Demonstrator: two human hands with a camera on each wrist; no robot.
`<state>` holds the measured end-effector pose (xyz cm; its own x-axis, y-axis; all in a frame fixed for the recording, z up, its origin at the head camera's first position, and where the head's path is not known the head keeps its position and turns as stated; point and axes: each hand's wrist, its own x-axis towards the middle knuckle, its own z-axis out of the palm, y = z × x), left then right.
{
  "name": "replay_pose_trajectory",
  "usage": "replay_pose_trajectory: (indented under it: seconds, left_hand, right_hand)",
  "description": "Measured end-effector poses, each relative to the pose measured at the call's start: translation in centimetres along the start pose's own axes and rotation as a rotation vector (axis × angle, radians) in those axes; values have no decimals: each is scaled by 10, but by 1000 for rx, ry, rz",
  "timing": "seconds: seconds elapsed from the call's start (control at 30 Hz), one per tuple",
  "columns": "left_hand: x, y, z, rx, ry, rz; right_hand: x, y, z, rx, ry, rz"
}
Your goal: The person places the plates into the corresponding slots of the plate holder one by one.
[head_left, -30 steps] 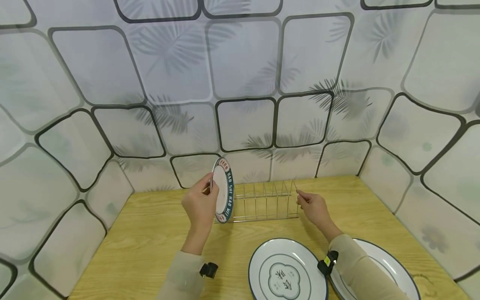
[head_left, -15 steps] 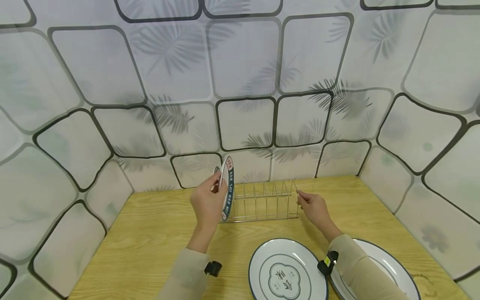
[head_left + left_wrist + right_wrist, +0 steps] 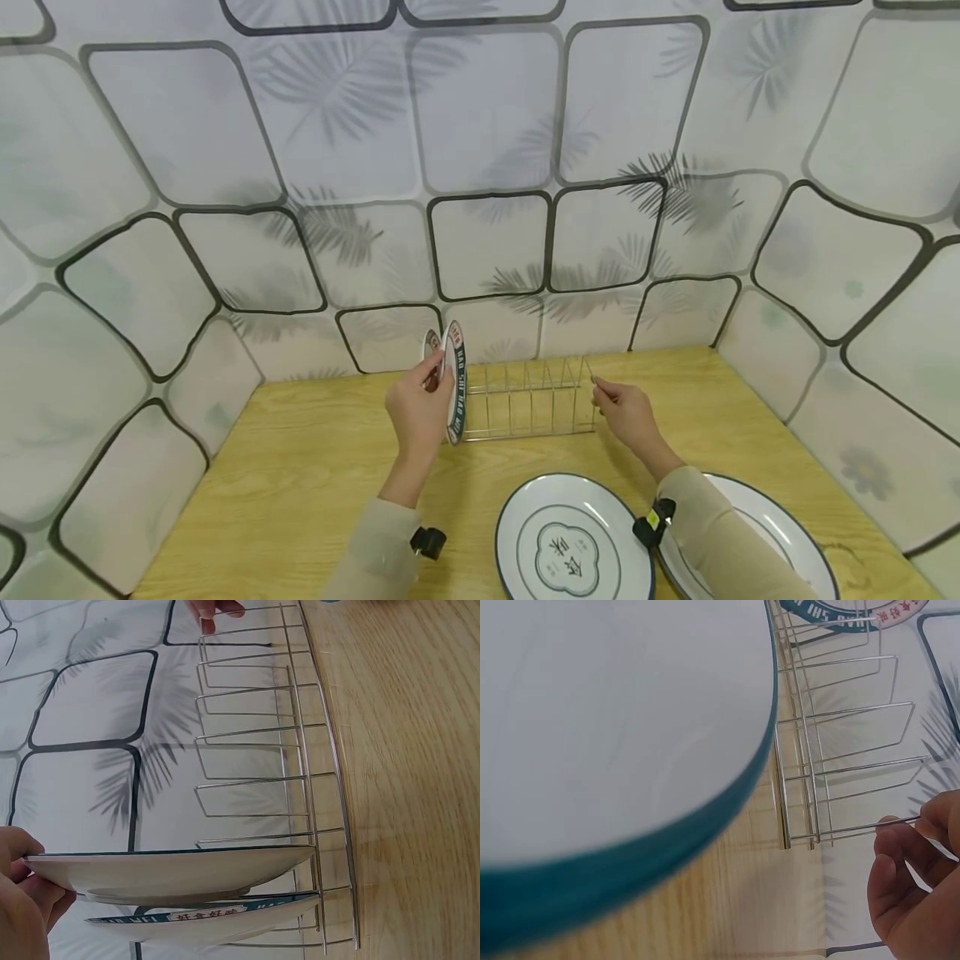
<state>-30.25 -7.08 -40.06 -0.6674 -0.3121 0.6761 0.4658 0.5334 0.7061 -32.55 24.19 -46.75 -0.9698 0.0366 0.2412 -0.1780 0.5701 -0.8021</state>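
Observation:
My left hand (image 3: 420, 408) pinches the near edge of a white plate (image 3: 457, 387) with a teal lettered rim. That plate stands almost upright at the left end of a wire dish rack (image 3: 525, 389); in the left wrist view its lower edge reaches the rack's wires (image 3: 322, 855). Just beyond it, a second lettered plate (image 3: 202, 924) stands in the rack's end slot, mostly hidden from the head view. At the rack's other end my right hand (image 3: 628, 421) pinches the end wire between thumb and fingers, as the right wrist view also shows (image 3: 922, 889).
Two larger white plates with dark rims, one left (image 3: 517, 533) and one right (image 3: 795, 542), lie flat at the front of the wooden table (image 3: 300, 483). The right forearm passes over the right one. Patterned wall covering (image 3: 487, 250) rises behind the rack and on both sides.
My left hand has moved a little to the right with the plate, which has turned more edge-on. The second plate's rim has come into view behind it. My right hand stays on the rack.

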Motion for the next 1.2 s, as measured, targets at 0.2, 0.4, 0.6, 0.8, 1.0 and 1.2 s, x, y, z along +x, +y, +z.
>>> replay_pose_trajectory:
  seconds: [0.2,0.4,0.6,0.8,1.0,1.2]
  left_hand:
    - [-1,-2,-1,-28,1,10]
    - [-1,-4,0,-47,-21,-1]
    - [-2,-5,0,-53,-35,-30]
    - [-3,-9,0,-65,-62,-44]
    - [-7,-12,-2,-62,-82,-35]
    - [-8,-12,-4,-30,-99,-43]
  right_hand:
    - [0,-3,-1,-2,-14,16]
    - [2,-2,-2,-17,-14,19]
    - [3,-2,-4,-32,-11,15]
    - [1,-2,-4,-19,-16,15]
    - [1,-2,-3,-27,-10,18]
    - [2,-3,-2,-25,-18,15]
